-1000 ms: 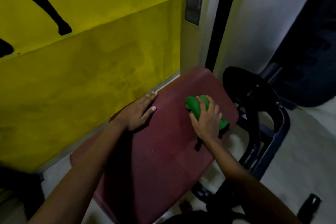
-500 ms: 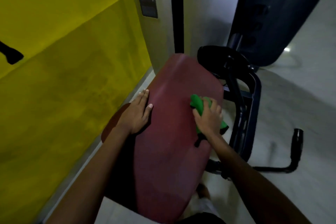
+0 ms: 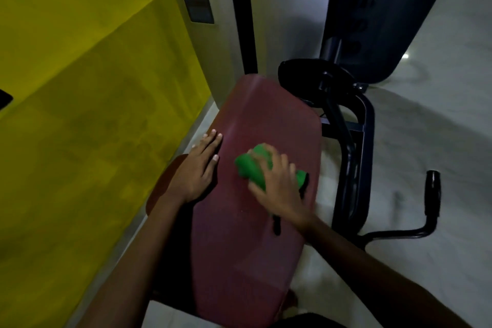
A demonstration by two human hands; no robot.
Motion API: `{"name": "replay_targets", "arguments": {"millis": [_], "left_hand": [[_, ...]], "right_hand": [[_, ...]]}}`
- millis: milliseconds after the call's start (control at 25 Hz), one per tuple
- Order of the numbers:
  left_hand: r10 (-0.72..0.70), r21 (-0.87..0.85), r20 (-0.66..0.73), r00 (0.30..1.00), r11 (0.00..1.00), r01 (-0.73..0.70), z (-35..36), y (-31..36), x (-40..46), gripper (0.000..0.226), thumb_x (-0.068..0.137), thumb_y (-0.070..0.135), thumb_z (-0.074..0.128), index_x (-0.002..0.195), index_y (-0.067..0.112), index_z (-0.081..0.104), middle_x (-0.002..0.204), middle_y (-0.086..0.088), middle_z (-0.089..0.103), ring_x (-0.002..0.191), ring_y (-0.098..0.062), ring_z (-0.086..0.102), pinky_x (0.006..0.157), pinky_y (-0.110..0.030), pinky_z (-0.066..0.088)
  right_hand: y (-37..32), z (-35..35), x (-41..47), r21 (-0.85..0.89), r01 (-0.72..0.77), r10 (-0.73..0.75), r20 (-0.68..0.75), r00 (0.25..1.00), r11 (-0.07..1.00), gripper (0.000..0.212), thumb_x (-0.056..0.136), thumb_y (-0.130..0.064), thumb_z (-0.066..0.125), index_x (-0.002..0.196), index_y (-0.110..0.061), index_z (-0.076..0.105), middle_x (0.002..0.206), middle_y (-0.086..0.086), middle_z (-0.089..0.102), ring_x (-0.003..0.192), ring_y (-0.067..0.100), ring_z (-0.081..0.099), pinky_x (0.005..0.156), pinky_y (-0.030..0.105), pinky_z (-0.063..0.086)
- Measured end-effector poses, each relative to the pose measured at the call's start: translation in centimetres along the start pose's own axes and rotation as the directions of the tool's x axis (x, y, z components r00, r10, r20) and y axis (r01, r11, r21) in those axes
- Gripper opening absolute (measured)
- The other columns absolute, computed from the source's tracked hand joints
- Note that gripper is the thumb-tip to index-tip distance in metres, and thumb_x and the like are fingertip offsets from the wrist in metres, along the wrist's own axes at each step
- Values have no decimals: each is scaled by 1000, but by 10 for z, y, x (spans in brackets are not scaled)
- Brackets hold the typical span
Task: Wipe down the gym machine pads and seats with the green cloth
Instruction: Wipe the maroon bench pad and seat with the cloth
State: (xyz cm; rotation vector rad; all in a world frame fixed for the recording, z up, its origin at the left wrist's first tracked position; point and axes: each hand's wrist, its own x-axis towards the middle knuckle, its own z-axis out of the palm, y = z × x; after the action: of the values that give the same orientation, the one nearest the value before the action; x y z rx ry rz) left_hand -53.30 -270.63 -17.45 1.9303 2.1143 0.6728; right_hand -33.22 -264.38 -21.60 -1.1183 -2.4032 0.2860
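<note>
A long dark red padded seat (image 3: 255, 247) runs from the bottom of the view up to the middle. My right hand (image 3: 279, 184) grips the bunched green cloth (image 3: 250, 168) and presses it on the pad's upper middle; the hand is blurred by motion. My left hand (image 3: 198, 168) rests flat on the pad's left edge, fingers straight and pointing away from me. A second dark red pad (image 3: 162, 186) shows partly under my left wrist.
A yellow wall (image 3: 80, 114) stands close on the left. The machine's black frame (image 3: 351, 168) and a handle bar (image 3: 431, 194) sit right of the pad on the pale floor. A dark backrest (image 3: 386, 13) and a black round pad (image 3: 306, 77) lie beyond.
My right hand has slid the green cloth leftward from the pad's right edge toward its middle. My left hand stays on the left edge. The camera view has turned right.
</note>
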Motion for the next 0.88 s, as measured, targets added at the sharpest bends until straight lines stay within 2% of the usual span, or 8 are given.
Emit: {"name": "replay_targets", "arguments": {"millis": [80,240,280,440,600,760,800,880], "left_hand": [[17,-16,0,1000,1000,-17,-2,-2,1,62,94,45,23,148,15,28,151,12,13,143,-7,10,109,-7,2],[22,-40,-15,1000,999,-22,0,-2,1,63,95,47,24,148,15,30,152,10,16,142,-1,9,110,-9,4],[20,-47,-17,1000,999,-20,0,-3,2,62,95,46,25,147,14,31,153,8,17,141,0,10,112,-12,6],[47,-68,-12,999,997,-48,1,-8,1,63,94,47,23,147,13,33,156,-2,23,144,-9,15,116,-27,15],[41,-101,10,999,994,-40,-3,-8,1,63,94,45,25,147,11,33,156,-5,23,146,-18,16,118,-34,16],[63,-80,54,997,995,-59,-9,-3,-1,60,94,36,25,148,10,26,157,-6,16,146,-21,11,118,-34,12],[69,-70,61,996,995,-65,-9,-3,-1,60,94,35,24,149,10,24,158,-6,14,147,-21,10,118,-34,10],[81,-66,63,995,995,-77,-9,-2,-2,61,93,34,23,149,10,23,158,-7,13,147,-22,9,117,-33,8]], "right_hand": [[12,-1,-6,-20,233,-232,37,972,972,66,75,-53,42,137,-30,40,140,8,43,100,26,50,75,38,43],[0,-6,29,30,-211,210,34,977,977,61,81,-52,45,137,-30,42,141,4,38,110,26,45,85,42,42],[-11,-5,23,27,-199,198,14,980,980,61,81,-51,45,137,-30,42,142,5,38,109,26,45,84,41,40],[-11,-2,-14,-9,173,-172,32,985,985,66,74,-53,45,137,-30,42,141,6,43,101,26,50,76,38,43],[-15,-6,9,53,-382,383,-5,924,923,60,81,-49,48,137,-28,44,140,6,40,110,29,46,86,45,42],[-37,2,-39,-35,-30,32,45,998,999,69,74,-54,42,137,-27,44,139,8,46,100,28,51,76,40,43],[-22,-1,-40,-33,-65,68,65,996,997,71,73,-55,40,137,-24,45,139,10,46,102,30,51,78,42,43],[5,-4,-32,45,-509,508,28,861,860,68,80,-56,39,137,-20,45,139,12,42,115,34,45,90,46,39]]}}
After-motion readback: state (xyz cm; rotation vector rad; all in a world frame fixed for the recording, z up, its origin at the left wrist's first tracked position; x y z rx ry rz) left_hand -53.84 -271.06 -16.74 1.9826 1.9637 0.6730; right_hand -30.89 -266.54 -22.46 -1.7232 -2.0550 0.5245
